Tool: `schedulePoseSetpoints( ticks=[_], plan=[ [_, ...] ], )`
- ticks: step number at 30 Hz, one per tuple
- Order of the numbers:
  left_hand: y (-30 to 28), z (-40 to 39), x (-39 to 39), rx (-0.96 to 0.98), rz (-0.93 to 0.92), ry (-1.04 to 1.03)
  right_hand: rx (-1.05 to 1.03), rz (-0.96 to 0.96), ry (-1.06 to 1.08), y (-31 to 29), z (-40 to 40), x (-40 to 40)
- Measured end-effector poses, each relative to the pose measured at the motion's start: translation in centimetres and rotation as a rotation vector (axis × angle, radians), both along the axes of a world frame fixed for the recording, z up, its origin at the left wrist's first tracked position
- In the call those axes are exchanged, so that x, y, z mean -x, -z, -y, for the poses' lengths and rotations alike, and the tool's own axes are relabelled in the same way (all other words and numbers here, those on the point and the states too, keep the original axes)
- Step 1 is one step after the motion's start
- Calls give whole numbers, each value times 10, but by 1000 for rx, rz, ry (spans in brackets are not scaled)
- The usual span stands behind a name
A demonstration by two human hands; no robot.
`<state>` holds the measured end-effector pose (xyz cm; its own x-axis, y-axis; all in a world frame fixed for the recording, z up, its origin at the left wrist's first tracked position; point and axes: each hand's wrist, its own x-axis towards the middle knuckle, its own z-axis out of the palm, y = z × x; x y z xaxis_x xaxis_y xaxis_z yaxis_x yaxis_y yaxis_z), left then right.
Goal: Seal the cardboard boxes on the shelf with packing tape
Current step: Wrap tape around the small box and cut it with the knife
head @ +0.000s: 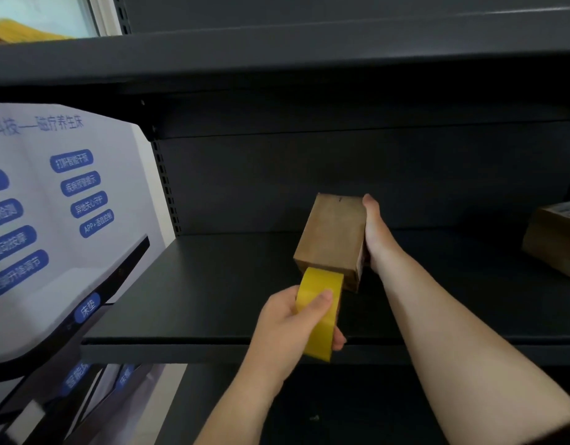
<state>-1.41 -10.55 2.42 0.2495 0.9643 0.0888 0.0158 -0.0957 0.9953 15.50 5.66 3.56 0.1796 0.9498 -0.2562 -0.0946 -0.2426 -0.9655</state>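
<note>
Two boxes in view: one in hand at centre, one at the right edge of the frame.
Far left: white printed poster with blue label bubbles point(46, 200), propped beside the shelving; not part of the job.
Shelf: dark grey metal shelf board point(193, 284), with another board of the same kind overhead.
Left hand point(290, 329): wrapped round a roll of yellow packing tape point(320, 313), thumb lying across the outer face, fingertips showing past the far side. Roll held on edge, just in front of the near end of the box, over the shelf's front lip.
Tape end: cannot tell whether it is already stuck to the box; the roll hides the spot.
Centre box: small plain brown cardboard box point(333, 234), resting on the shelf with its long top face running away from the camera.
Right hand point(378, 239): flat along the box's right side, fingers straight and reaching toward the far end, bracing it.
Far right: second brown cardboard box with a printed label point(556, 239), well apart from the first, untouched.
Step in hand: likely starting a strip at the near end of the centre box.
Next move calls for: drawing the roll along the top seam toward the far end while the right hand pins the box against sliding.
</note>
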Motion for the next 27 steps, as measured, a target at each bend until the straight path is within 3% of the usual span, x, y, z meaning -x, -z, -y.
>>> schedulePoseSetpoints(
  ticks=[4,8,10,12,14,15,17,19,22,27],
  plan=[
    [-5,0,3,7,12,-25,70,32,-18,3,2,0],
    [-7,-3,21,66,-2,-43,177,420,4,6,10,3],
    [-8,-1,34,90,2,-49,-50,640,103,12,17,3],
    [-8,1,46,95,-7,-44,-537,837,164,12,36,1],
    [-9,4,54,106,-13,-28,-951,976,35,9,58,1],
    [-10,6,57,113,-22,-18,-1033,1037,-104,9,68,1],
    [-10,8,64,111,-43,-12,-1030,1194,-427,13,83,0],
    [-11,12,72,96,-15,-7,-1020,1365,-569,19,91,-2],
    [-14,18,81,60,5,19,-983,1544,-561,23,97,-1],
    [-9,23,100,84,98,147,-1149,1573,-375,44,107,10]
  ],
)
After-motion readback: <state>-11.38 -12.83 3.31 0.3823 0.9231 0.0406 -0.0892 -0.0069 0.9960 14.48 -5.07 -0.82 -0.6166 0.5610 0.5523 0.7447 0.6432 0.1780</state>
